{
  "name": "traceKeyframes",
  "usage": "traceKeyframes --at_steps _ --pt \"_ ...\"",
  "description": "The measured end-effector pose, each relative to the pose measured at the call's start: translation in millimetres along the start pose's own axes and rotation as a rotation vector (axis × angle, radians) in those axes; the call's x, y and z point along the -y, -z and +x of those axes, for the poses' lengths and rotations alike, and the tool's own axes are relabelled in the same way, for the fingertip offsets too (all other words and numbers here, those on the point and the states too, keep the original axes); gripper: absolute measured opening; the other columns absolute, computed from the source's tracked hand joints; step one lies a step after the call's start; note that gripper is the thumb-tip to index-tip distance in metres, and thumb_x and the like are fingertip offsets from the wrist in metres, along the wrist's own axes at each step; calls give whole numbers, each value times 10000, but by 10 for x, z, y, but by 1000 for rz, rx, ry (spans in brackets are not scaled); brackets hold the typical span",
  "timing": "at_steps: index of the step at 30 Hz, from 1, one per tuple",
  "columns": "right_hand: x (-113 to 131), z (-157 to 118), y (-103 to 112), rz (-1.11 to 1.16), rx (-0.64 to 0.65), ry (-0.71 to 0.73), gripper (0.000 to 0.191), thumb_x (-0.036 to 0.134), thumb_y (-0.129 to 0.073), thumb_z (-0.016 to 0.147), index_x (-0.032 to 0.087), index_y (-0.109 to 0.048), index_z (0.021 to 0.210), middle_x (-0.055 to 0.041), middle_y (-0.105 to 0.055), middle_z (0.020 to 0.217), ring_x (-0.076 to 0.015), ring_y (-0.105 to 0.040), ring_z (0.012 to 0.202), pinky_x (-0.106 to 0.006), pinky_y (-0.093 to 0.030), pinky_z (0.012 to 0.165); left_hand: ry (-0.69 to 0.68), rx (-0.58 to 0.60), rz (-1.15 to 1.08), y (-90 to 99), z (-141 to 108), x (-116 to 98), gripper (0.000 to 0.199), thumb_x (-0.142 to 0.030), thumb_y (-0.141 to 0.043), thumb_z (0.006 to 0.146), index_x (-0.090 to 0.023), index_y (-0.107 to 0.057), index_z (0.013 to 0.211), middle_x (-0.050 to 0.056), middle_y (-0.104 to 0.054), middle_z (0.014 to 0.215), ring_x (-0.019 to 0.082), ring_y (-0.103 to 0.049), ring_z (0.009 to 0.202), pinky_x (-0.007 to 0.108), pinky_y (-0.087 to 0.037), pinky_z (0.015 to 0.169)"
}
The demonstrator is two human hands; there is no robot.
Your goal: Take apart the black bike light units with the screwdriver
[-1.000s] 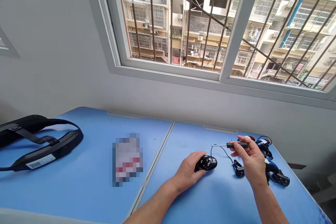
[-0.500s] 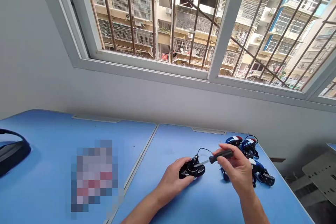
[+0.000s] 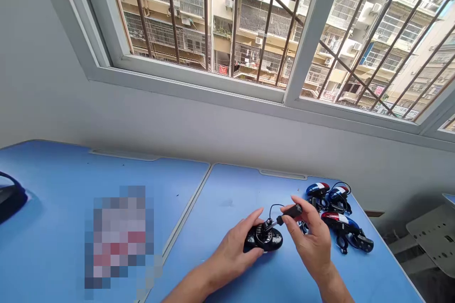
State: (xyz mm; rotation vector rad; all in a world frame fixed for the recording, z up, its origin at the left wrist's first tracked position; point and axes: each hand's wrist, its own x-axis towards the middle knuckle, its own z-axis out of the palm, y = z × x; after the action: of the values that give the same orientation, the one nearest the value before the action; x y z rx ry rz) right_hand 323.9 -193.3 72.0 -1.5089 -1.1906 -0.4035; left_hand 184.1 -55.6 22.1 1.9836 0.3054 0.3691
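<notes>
My left hand [image 3: 232,251] is closed around the left end of a bike siren light [image 3: 273,242], which lies with its black underside up on the blue table. A round ribbed mount shows in its middle, with a small clamp standing up from it. My right hand [image 3: 313,241] pinches the black handle of a screwdriver [image 3: 292,213] between thumb and fingers. The screwdriver slants down to the left, its tip at the mount; whether it sits in a screw I cannot tell. A thin black cable [image 3: 273,206] loops up behind the light.
Several more siren lights [image 3: 339,220] in red, white and blue, with clamps and cables, lie to the right near the table's edge. A blurred-out item [image 3: 119,236] lies on the left table [image 3: 53,246], and a black object [image 3: 10,199] at far left. Behind is a barred window [image 3: 199,80].
My right hand has moved left and down, bringing the screwdriver steeper and closer over the mount. The siren light has shifted and turned slightly in my left hand. The view has tilted a little.
</notes>
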Motion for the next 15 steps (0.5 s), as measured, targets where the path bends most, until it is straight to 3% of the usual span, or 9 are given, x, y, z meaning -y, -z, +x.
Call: traceKeyframes --at_steps 8,13,15 --pt "40 -6 -55 4 -28 157 436 174 -606 899 226 -507 1321 -55 -751 915 -144 -699 686 -254 -602 597 -42 -14 45 -44 17 -29 733 -181 -606 711 -260 -419 1416 60 -612 1281 267 -574 1129 368 -441 986" --pt "32 -17 -83 26 -35 209 460 126 -599 893 222 -498 1331 -73 -740 935 -159 -706 759 -253 -599 595 -99 -11 20 -52 97 -115 302 -256 -553 815 -233 -665 1095 40 -694 1080 240 -609 1000 317 -469 884" --pt "36 -13 -88 35 -33 228 460 116 -595 891 228 -502 1328 -74 -735 946 -155 -697 750 -253 -595 582 -94 -16 10 -51 113 -150 247 -248 -544 819 -226 -683 1022 38 -705 1030 233 -610 975 303 -469 864"
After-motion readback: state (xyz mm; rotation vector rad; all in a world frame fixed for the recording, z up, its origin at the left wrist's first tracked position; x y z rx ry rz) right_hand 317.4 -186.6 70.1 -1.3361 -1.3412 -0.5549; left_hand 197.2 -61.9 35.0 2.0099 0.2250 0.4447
